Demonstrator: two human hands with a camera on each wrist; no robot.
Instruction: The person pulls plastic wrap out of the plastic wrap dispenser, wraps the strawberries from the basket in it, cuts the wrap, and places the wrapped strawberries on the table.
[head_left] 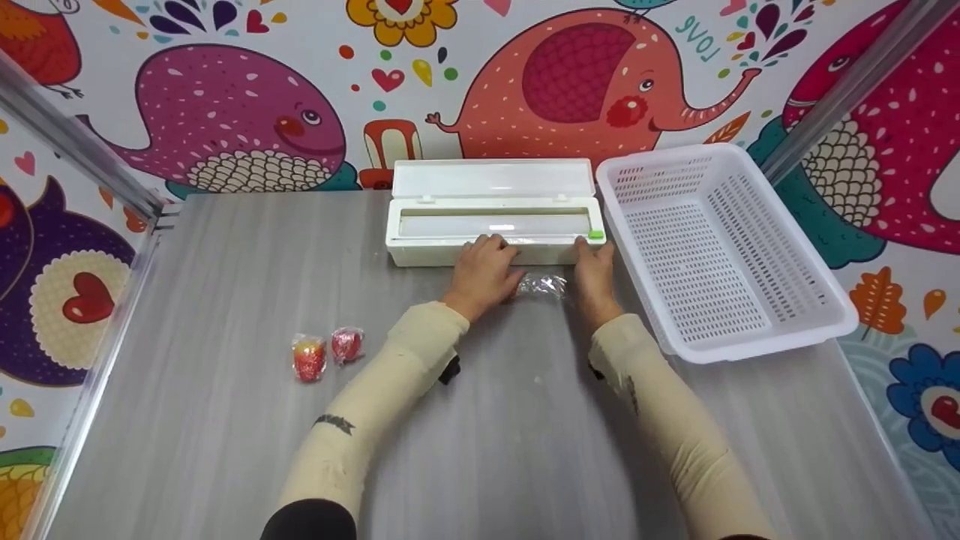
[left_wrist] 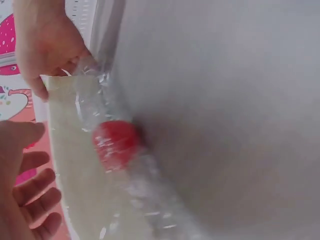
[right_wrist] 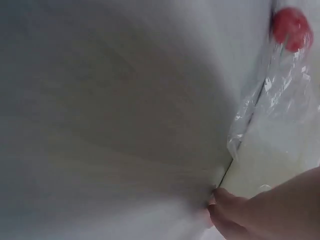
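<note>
A white cling film dispenser box (head_left: 421, 256) stands at the back of the table with its lid raised. My left hand (head_left: 484, 271) is at the middle of its front edge. In the left wrist view its fingers (left_wrist: 41, 206) are spread and loosely bent over the box top, holding nothing. My right hand (head_left: 596, 274) grips the front right corner, close to the green slider (head_left: 595, 235). Against the box front lies a red round item (left_wrist: 116, 144), wrapped in crumpled clear film (head_left: 544, 285); in the head view the left hand hides it.
Two film-wrapped items, one red and yellow (head_left: 308, 358) and one red (head_left: 347, 346), lie on the grey table (head_left: 225, 450) at the left. A white perforated basket (head_left: 757, 349) stands right beside the dispenser. Patterned walls (head_left: 247, 112) and metal posts (head_left: 847, 86) bound the table.
</note>
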